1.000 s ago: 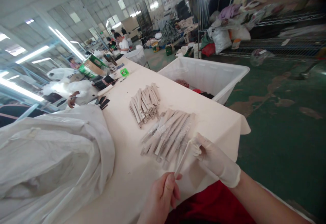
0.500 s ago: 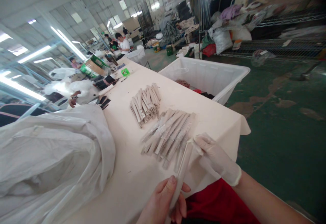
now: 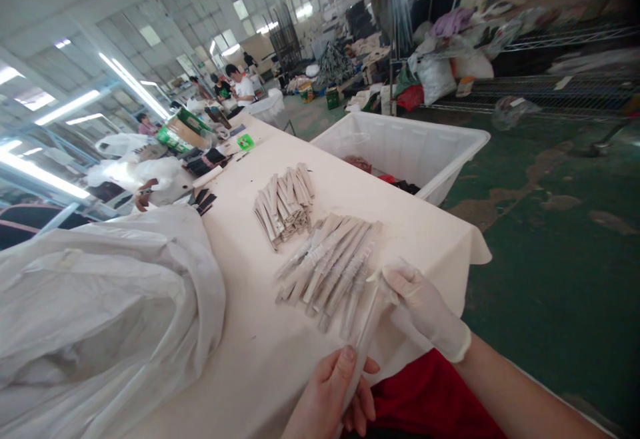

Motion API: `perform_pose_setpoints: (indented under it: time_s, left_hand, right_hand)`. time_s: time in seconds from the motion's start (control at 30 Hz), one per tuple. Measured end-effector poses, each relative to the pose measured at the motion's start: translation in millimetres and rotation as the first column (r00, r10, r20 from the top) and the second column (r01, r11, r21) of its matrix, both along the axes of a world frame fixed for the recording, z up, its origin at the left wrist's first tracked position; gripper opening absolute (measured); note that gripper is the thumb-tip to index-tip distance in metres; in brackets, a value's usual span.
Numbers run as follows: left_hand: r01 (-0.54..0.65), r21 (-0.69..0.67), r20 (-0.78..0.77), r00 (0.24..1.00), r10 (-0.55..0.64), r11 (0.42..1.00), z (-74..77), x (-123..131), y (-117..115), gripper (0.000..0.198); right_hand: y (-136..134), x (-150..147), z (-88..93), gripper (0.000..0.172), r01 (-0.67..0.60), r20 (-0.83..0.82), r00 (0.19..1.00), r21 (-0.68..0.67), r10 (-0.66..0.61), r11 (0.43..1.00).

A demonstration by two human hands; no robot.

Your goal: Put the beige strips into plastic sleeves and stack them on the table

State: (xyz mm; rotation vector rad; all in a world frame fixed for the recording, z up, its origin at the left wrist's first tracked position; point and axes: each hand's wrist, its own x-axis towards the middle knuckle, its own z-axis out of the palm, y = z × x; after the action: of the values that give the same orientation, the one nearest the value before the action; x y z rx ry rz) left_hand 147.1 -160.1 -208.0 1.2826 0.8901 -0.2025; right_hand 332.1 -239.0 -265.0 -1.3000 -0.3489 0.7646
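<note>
**One sleeve, two hands**

A narrow clear sleeve [image 3: 367, 332] slants over the near edge of the table [image 3: 250, 359], at 6 o'clock in the view. The bare left hand [image 3: 333, 392] is curled closed round its lower end. The gloved right hand [image 3: 425, 309] pinches its upper end with thumb and fingertips. At the sleeve's 11 o'clock lies a fan of long packets [image 3: 330, 266], with a shorter stack [image 3: 285, 202] farther off. A white bin [image 3: 400, 139] stands at 1 o'clock and a white sack [image 3: 100, 306] at 9 o'clock.
</note>
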Motion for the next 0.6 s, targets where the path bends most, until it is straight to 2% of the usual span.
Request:
perform_pose_setpoints:
  time_s: [0.07,0.13,0.23,0.27,0.3,0.37,0.43,0.5,0.6]
  left_hand:
    - [0.043,0.005,-0.021,0.999,-0.043,0.999,1.1,1.8,3.8,0.067]
    - [0.083,0.018,-0.013,0.997,-0.082,0.996,1.2,5.2,9.3,0.066]
    - [0.121,0.073,0.03,0.992,-0.124,0.99,-1.9,8.1,19.0,0.06]
    - [0.144,0.109,0.033,0.988,-0.148,0.984,-3.4,7.4,22.0,0.056]
    - [0.168,0.159,0.028,0.984,-0.175,0.973,-4.8,6.0,24.5,0.05]
    - [0.203,0.305,-0.016,0.978,-0.208,0.93,-6.3,2.6,27.8,0.039]
    - [0.188,0.451,-0.06,0.982,-0.18,0.873,-5.7,0.7,28.5,0.033]
    - [0.129,0.515,-0.054,0.992,-0.118,0.847,-4.0,0.5,27.6,0.033]
    - [0.048,0.482,-0.003,0.999,-0.053,0.875,-1.8,-2.2,26.9,0.035]
  right_hand:
    - [-0.7,-4.4,1.9,0.029,-0.074,-0.026,0.997,-0.031,0.073,0.997]
    - [1.0,-15.5,3.6,0.031,-0.217,-0.084,0.973,-0.01,0.216,0.976]
    - [5.7,-33.6,3.9,0.04,-0.447,-0.191,0.863,0.143,0.467,0.883]
    - [7.0,-36.8,3.8,0.042,-0.456,-0.219,0.846,0.178,0.487,0.872]
    - [8.0,-38.1,3.9,0.041,-0.424,-0.244,0.853,0.191,0.461,0.885]
    - [9.4,-37.5,5.5,0.038,-0.279,-0.28,0.905,0.179,0.321,0.943]
    - [11.3,-38.9,9.2,0.044,-0.18,-0.293,0.93,0.166,0.223,0.969]
    - [14.3,-45.6,13.3,0.052,-0.21,-0.267,0.93,0.181,0.254,0.961]
    - [18.2,-54.7,17.1,0.058,-0.299,-0.23,0.907,0.237,0.353,0.924]
